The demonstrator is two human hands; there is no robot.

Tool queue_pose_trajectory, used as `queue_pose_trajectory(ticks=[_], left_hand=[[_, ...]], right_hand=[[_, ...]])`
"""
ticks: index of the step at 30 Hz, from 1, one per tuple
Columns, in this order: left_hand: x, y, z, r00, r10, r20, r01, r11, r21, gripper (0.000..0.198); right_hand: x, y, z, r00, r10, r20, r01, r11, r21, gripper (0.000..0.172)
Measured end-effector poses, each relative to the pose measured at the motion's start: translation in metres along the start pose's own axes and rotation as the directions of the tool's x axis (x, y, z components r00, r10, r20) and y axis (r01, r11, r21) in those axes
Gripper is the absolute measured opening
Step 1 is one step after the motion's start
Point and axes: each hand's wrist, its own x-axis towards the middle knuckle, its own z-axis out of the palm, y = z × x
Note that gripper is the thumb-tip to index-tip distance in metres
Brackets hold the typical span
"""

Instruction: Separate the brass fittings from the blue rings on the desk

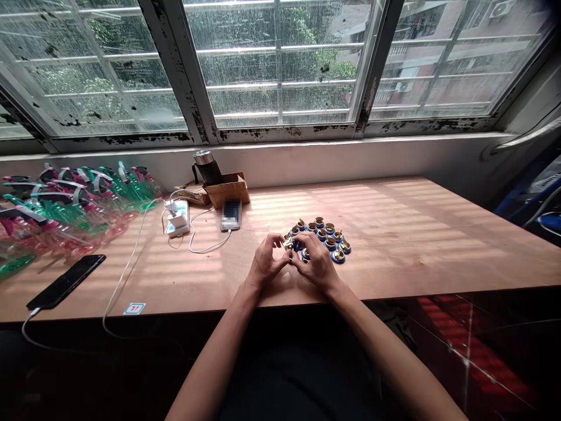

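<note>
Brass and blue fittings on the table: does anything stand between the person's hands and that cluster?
Nothing visible does. The left hand and right hand are right up against the cluster of brass-and-blue fittings, with the right hand's fingers overlapping its nearest pieces.

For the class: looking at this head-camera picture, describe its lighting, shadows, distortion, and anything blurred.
In the head view, sunlight through the window throws striped shadows across the wooden table; the wide lens bends the window's frame and the table's edge; the phone has a pixelated, blurred screen; the left hand and right hand look fairly sharp.
</note>
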Motion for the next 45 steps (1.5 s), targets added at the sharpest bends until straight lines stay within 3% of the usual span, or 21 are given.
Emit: queue_pose_trajectory(ticks=[4,9,14,17,19,21,24,27,34,38,41,45], left_hand=[[0.003,0.0,-0.001,0.995,-0.037,-0.089,0.037,0.999,-0.002,0.03],[0.011,-0.002,-0.01,0.954,-0.248,-0.167,0.21,0.954,-0.214,0.035],[0.016,-0.012,-0.036,0.875,-0.44,-0.199,0.385,0.884,-0.265,0.046],[0.017,-0.016,-0.058,0.857,-0.49,-0.16,0.452,0.864,-0.223,0.041],[0.016,-0.017,-0.073,0.85,-0.516,-0.11,0.5,0.854,-0.143,0.043],[0.013,-0.02,-0.088,0.835,-0.541,-0.099,0.547,0.835,0.053,0.04],[0.007,-0.026,-0.106,0.786,-0.61,-0.099,0.607,0.734,0.304,0.034],[-0.001,-0.037,-0.118,0.756,-0.647,-0.098,0.619,0.66,0.426,0.03],[-0.014,-0.055,-0.127,0.764,-0.643,-0.044,0.559,0.627,0.542,0.022],[-0.013,-0.05,-0.131,0.705,-0.709,-0.008,0.592,0.581,0.559,0.026],[-0.012,-0.045,-0.134,0.671,-0.741,0.04,0.616,0.586,0.527,0.027],[-0.01,-0.039,-0.133,0.673,-0.737,0.059,0.628,0.613,0.479,0.033]], right_hand=[[0.0,0.001,-0.002,1.0,0.019,-0.025,-0.019,1.0,-0.013,0.039],[0.0,0.004,-0.002,1.0,0.003,-0.003,-0.003,1.0,-0.031,0.043],[-0.001,0.008,-0.001,0.999,-0.026,0.031,0.028,0.998,-0.059,0.047],[-0.002,0.008,0.0,0.997,-0.036,0.072,0.043,0.995,-0.094,0.046],[-0.001,0.007,0.0,0.993,-0.045,0.106,0.058,0.991,-0.122,0.044],[0.0,0.005,-0.002,0.989,-0.05,0.139,0.07,0.987,-0.144,0.04],[0.004,0.003,-0.005,0.981,-0.053,0.187,0.084,0.982,-0.167,0.038],[0.007,-0.001,-0.002,0.965,-0.049,0.256,0.103,0.975,-0.199,0.036],[0.033,-0.019,0.026,0.865,-0.016,0.502,0.189,0.936,-0.296,0.031],[0.059,-0.027,0.037,0.765,0.076,0.64,0.205,0.913,-0.353,0.036],[0.069,-0.028,0.043,0.709,0.144,0.69,0.189,0.904,-0.383,0.041],[0.067,-0.026,0.048,0.685,0.184,0.705,0.17,0.9,-0.4,0.04]])
